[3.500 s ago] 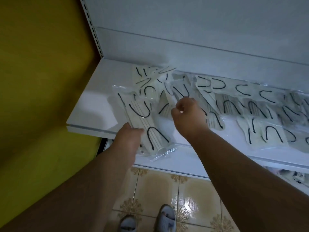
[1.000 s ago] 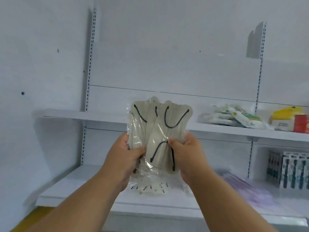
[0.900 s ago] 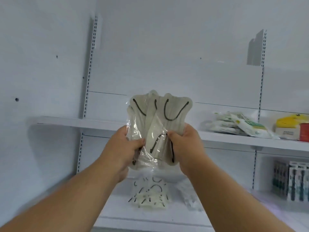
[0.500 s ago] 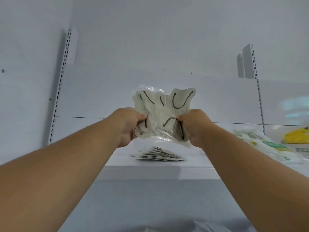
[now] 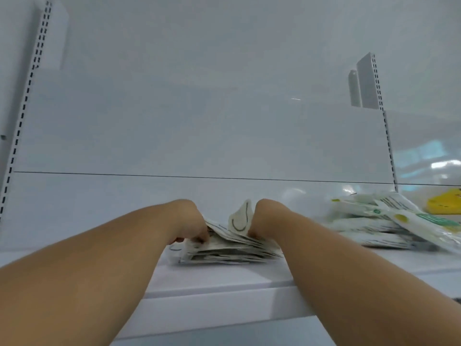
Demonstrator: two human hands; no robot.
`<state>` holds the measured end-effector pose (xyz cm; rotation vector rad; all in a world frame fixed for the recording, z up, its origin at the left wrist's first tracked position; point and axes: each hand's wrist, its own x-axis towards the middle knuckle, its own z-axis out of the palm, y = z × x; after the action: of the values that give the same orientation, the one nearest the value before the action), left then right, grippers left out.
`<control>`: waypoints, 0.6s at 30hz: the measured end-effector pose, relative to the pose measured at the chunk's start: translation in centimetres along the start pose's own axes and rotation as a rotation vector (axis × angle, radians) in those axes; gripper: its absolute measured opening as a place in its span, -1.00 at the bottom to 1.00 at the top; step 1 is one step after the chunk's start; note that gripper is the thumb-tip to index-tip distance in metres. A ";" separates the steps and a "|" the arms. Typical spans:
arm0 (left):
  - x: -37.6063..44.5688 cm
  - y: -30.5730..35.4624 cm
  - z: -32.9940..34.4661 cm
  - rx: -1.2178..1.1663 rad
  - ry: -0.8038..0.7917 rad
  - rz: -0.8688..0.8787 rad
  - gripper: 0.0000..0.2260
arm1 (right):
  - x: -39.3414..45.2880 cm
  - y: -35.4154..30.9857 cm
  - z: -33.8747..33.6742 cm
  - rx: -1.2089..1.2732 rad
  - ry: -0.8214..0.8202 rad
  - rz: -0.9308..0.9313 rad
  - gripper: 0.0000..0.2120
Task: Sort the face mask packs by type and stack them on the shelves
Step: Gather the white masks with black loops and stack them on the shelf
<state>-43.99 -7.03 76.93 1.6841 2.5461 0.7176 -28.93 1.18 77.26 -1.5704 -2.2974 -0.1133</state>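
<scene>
Head view looks up along both bare forearms to a white shelf (image 5: 224, 280), where the two hands meet at a stack of clear-wrapped face mask packs (image 5: 224, 250) lying on the shelf board. On the stack's left end the left hand (image 5: 189, 226) has its fingers curled down, and the fingertips (image 5: 203, 238) pinch the top packs just under them. Its thumb is hidden. On the stack's right end the right hand (image 5: 264, 221) is bent down at the wrist, so its fingers are out of sight behind the hand and the packs; whether they are apart, together or clamped on the packs I cannot tell. Between the two hands one pack (image 5: 240, 218) stands tilted up, its black ear loop showing, touching the right hand's inner side. The other packs lie flat and fanned below both hands. Well off to the right of the right hand sits a heap of white packs with green print (image 5: 389, 221), and beyond that a yellow package (image 5: 446, 202) at the frame edge. Behind the fingers rises the white back panel (image 5: 199, 121) with slotted uprights at either side
</scene>
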 end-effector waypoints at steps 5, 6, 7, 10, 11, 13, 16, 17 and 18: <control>-0.6 1.0 -0.1 0.075 0.368 0.166 -0.77 | -0.2 1.8 0.1 0.145 0.264 0.060 -0.64; -1.0 1.2 -0.3 0.030 0.441 0.206 -0.74 | -0.5 1.8 0.1 0.177 0.329 0.035 -0.71; -1.6 1.5 -0.7 -0.006 0.487 0.259 -0.74 | -1.1 1.8 -0.2 0.204 0.391 -0.003 -0.78; -4.2 2.3 -1.1 -0.030 0.488 0.373 -0.77 | -3.8 1.4 -1.2 0.203 0.567 -0.143 -0.83; -5.4 2.3 -1.0 -0.019 0.492 0.391 -0.79 | -5.1 1.4 -1.6 0.182 0.609 -0.188 -0.82; -8.2 2.3 -0.7 -0.026 0.532 0.419 -0.81 | -8.1 1.7 -2.3 0.170 0.665 -0.254 -0.81; -13.5 2.0 0.3 -0.046 0.640 0.465 -0.78 | -13.2 3.1 -2.5 0.266 0.731 -0.307 -0.82; -15.4 1.9 1.0 -0.052 0.682 0.485 -0.76 | -15.0 3.8 -2.2 0.302 0.758 -0.329 -0.83; -17.5 1.7 1.9 -0.059 0.721 0.503 -0.74 | -17.1 4.4 -1.8 0.330 0.784 -0.359 -0.83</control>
<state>-34.62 -21.08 71.68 2.4180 2.3970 1.6767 -18.97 -12.72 72.66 -0.7420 -1.8066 -0.3486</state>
